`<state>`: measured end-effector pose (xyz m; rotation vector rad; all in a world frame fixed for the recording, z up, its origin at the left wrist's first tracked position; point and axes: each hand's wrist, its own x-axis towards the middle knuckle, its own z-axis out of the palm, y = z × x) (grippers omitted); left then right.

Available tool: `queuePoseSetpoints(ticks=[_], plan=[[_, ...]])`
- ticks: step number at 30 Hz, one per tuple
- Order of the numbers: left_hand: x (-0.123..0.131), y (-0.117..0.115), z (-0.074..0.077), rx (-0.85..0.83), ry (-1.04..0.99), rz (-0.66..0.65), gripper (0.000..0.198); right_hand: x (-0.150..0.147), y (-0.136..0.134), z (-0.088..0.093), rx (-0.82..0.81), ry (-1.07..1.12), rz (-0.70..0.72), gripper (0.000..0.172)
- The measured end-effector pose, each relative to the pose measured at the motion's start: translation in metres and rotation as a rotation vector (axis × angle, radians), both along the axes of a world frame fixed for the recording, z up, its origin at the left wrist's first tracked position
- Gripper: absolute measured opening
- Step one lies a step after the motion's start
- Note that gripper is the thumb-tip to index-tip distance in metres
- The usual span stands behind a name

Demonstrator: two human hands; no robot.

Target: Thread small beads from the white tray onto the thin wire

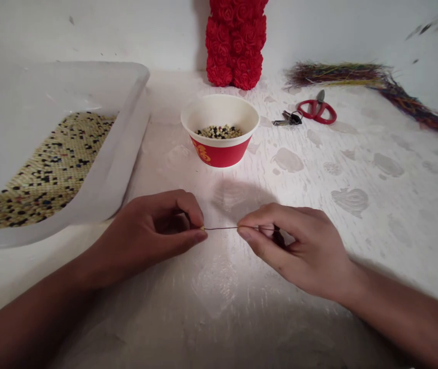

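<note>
The left hand (145,236) and right hand (299,251) are pinching a thin dark strand (222,228) between them, their fingers (195,236) closed on it, just in front of a red paper bowl (221,154) holding mixed beads (219,132). Left of the bowl, a white plastic tray (126,128) is holding a spread of pale and dark beads (45,174). Right of it, red-handled scissors (316,110) and keys (290,119) are lying on the bench (349,154).

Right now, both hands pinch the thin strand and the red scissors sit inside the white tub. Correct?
No: the head view shows the red scissors on the table, outside the white tub. The left hand and right hand do pinch the thin strand.
</note>
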<state>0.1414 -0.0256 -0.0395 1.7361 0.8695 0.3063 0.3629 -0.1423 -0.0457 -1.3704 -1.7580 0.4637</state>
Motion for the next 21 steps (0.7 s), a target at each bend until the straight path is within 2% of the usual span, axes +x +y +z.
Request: queuePoseSetpoints(ticks=[7,13,21], plan=[[0.0032,-0.0026,0.0033,-0.013,0.024,-0.013,0.022,-0.0015,0.0023,-0.0015,-0.018,-0.002,0.062,0.009],[0.0056,-0.0083,0.0016,0.06,0.051,-0.004,0.018,-0.0035,0.0046,-0.0057,-0.069,-0.039,0.162,0.006],[0.0049,-0.0078,0.0012,0.071,-0.016,0.001,0.01,-0.0007,0.0053,-0.0041,-0.077,0.035,0.124,0.009]])
